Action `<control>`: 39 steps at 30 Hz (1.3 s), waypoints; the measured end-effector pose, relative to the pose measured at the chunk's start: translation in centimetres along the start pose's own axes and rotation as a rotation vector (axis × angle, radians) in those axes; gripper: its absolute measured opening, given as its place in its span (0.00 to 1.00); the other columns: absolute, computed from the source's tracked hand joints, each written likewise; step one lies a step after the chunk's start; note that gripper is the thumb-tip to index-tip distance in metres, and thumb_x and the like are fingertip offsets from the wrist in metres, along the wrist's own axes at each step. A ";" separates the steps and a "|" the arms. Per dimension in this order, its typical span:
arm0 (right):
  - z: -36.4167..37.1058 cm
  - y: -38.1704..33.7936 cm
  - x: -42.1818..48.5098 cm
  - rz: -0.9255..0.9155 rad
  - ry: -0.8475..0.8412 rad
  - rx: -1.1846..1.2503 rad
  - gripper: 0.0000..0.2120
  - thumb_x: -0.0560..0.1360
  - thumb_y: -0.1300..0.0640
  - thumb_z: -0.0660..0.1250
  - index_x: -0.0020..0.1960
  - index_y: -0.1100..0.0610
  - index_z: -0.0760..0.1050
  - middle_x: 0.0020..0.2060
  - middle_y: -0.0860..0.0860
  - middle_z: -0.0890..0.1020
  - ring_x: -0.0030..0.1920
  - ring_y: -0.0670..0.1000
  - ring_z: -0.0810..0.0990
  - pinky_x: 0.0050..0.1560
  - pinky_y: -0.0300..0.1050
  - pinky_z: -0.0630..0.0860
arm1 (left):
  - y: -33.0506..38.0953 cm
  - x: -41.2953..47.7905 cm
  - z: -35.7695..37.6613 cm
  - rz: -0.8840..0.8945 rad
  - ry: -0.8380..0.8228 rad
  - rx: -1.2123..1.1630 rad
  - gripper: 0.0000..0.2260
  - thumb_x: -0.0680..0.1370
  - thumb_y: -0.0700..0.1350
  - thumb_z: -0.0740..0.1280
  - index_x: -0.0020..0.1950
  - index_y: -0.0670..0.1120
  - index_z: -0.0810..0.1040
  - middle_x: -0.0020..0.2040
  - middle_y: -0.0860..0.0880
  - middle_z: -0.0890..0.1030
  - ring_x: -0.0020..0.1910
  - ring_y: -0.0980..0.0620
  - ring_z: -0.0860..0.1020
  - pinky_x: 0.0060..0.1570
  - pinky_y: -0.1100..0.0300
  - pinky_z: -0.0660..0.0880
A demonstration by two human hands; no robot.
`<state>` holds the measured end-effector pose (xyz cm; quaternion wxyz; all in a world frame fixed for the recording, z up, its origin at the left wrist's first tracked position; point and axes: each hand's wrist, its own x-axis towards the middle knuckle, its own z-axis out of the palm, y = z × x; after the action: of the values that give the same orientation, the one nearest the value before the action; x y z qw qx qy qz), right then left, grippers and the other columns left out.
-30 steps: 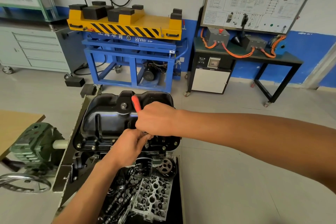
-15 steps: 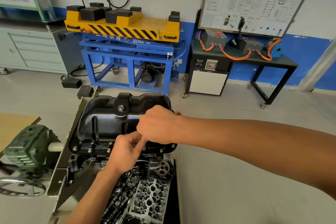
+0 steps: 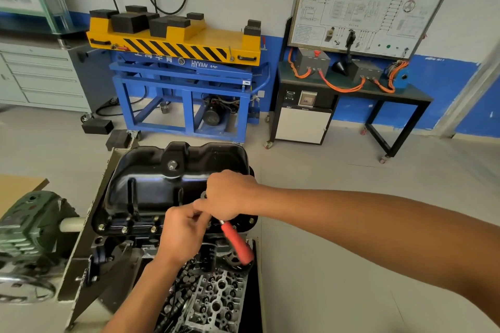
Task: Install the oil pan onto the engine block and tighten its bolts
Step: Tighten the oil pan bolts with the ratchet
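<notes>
A vehicle-mechanics training workshop. A blue lift trolley [image 3: 186, 84] with a yellow, hazard-striped top stands at the wall. Right of it, a wiring-diagram teaching board [image 3: 359, 8] rises over a black bench [image 3: 405, 90] strung with orange cables [image 3: 341, 86]. Left of it are grey drawer cabinets [image 3: 40, 81]. In front of it is an engine [image 3: 127, 238], oil pan [image 3: 151, 184] uppermost.

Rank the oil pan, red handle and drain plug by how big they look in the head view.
1. oil pan
2. red handle, partly hidden in the right hand
3. drain plug, clearly the smallest
</notes>
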<state>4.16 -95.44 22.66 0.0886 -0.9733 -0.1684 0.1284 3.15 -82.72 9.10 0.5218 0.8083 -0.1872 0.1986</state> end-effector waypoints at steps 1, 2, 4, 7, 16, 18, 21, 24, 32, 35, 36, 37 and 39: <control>-0.4 0.1 -0.1 -0.011 -0.011 -0.034 0.20 0.78 0.43 0.63 0.33 0.55 0.72 0.29 0.50 0.75 0.32 0.52 0.75 0.32 0.45 0.67 | 0.1 0.1 0.0 0.020 -0.016 0.004 0.21 0.77 0.37 0.71 0.31 0.59 0.72 0.23 0.57 0.66 0.23 0.59 0.60 0.26 0.69 0.57; -0.8 0.1 -0.2 -0.026 -0.022 -0.067 0.19 0.78 0.44 0.64 0.34 0.55 0.71 0.30 0.50 0.75 0.33 0.52 0.75 0.32 0.44 0.67 | 0.1 0.1 -0.1 0.037 -0.027 0.011 0.23 0.77 0.35 0.71 0.31 0.59 0.70 0.24 0.58 0.65 0.24 0.59 0.60 0.26 0.69 0.57; -1.4 0.2 -0.5 -0.069 -0.041 -0.157 0.18 0.78 0.45 0.65 0.35 0.55 0.70 0.31 0.50 0.74 0.33 0.51 0.74 0.31 0.44 0.67 | 0.0 0.2 -0.1 0.054 -0.047 0.022 0.22 0.79 0.37 0.69 0.30 0.54 0.67 0.24 0.58 0.64 0.24 0.59 0.59 0.26 0.68 0.56; -1.8 0.2 -0.9 -0.124 -0.045 -0.276 0.17 0.80 0.47 0.65 0.36 0.55 0.73 0.32 0.51 0.77 0.31 0.50 0.74 0.30 0.44 0.70 | 0.0 0.3 -0.1 0.050 -0.063 0.009 0.19 0.81 0.44 0.67 0.30 0.49 0.68 0.25 0.57 0.63 0.25 0.59 0.59 0.26 0.65 0.56; -1.7 -0.6 -1.7 -0.210 0.058 -0.442 0.15 0.77 0.61 0.66 0.34 0.53 0.65 0.33 0.49 0.69 0.30 0.49 0.69 0.26 0.43 0.62 | -0.7 0.4 -0.3 0.032 -0.113 -0.009 0.14 0.79 0.43 0.70 0.33 0.45 0.78 0.25 0.51 0.68 0.26 0.59 0.61 0.26 0.63 0.60; -1.9 -0.8 -1.9 -0.244 0.057 -0.485 0.16 0.75 0.63 0.67 0.34 0.53 0.64 0.33 0.50 0.69 0.29 0.49 0.69 0.26 0.44 0.61 | -0.8 0.4 -0.4 0.027 -0.120 -0.021 0.12 0.80 0.41 0.70 0.36 0.44 0.80 0.25 0.51 0.70 0.26 0.60 0.62 0.26 0.62 0.62; -1.8 -1.1 -2.1 -0.297 0.050 -0.540 0.17 0.74 0.66 0.66 0.34 0.54 0.61 0.32 0.50 0.66 0.28 0.50 0.67 0.25 0.45 0.60 | -1.0 0.4 -0.7 0.004 -0.139 -0.030 0.12 0.80 0.41 0.70 0.36 0.43 0.80 0.25 0.50 0.70 0.26 0.59 0.61 0.26 0.61 0.61; -1.7 -1.1 -2.1 -0.328 0.049 -0.563 0.17 0.75 0.67 0.66 0.35 0.55 0.61 0.32 0.50 0.65 0.28 0.50 0.65 0.25 0.45 0.60 | -1.0 0.4 -0.8 -0.005 -0.154 -0.018 0.13 0.79 0.38 0.70 0.34 0.45 0.78 0.25 0.54 0.67 0.26 0.59 0.60 0.27 0.65 0.59; -1.7 -1.4 -1.8 -0.429 0.074 -0.528 0.18 0.76 0.67 0.66 0.35 0.55 0.60 0.31 0.50 0.62 0.40 0.54 0.71 0.37 0.48 0.71 | -0.2 0.3 -1.1 0.012 -0.174 -0.013 0.22 0.79 0.36 0.70 0.31 0.58 0.73 0.23 0.58 0.66 0.23 0.59 0.60 0.27 0.71 0.57; -1.6 -1.6 -1.6 -0.460 0.075 -0.565 0.20 0.76 0.67 0.65 0.34 0.55 0.58 0.32 0.51 0.65 0.40 0.55 0.73 0.39 0.50 0.76 | -0.3 0.3 -1.2 0.006 -0.184 -0.003 0.24 0.78 0.35 0.71 0.30 0.59 0.72 0.23 0.57 0.65 0.24 0.58 0.59 0.27 0.69 0.57; -1.6 -1.7 -1.6 -0.469 0.075 -0.592 0.20 0.76 0.67 0.65 0.34 0.55 0.58 0.32 0.51 0.65 0.39 0.55 0.74 0.39 0.51 0.77 | -0.3 0.3 -1.2 0.004 -0.187 -0.004 0.25 0.78 0.34 0.70 0.29 0.59 0.71 0.23 0.57 0.65 0.24 0.58 0.59 0.27 0.68 0.57; -1.5 -1.8 -1.5 -0.482 0.078 -0.620 0.21 0.76 0.67 0.65 0.33 0.55 0.57 0.31 0.50 0.64 0.38 0.54 0.74 0.37 0.51 0.77 | -0.4 0.3 -1.3 0.005 -0.188 -0.007 0.25 0.77 0.33 0.70 0.29 0.60 0.71 0.23 0.57 0.65 0.24 0.58 0.59 0.27 0.68 0.57; -1.4 -1.8 -1.5 -0.503 0.083 -0.678 0.21 0.75 0.67 0.66 0.33 0.55 0.57 0.29 0.49 0.63 0.32 0.52 0.71 0.31 0.47 0.71 | -0.2 0.2 -1.4 0.013 -0.186 -0.010 0.26 0.77 0.33 0.70 0.30 0.61 0.71 0.23 0.58 0.66 0.24 0.59 0.59 0.27 0.69 0.57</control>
<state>2.63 -94.49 24.73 -0.2014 -0.8802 -0.4298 0.0008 3.28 -81.37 9.54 0.5047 0.8194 -0.2412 0.1250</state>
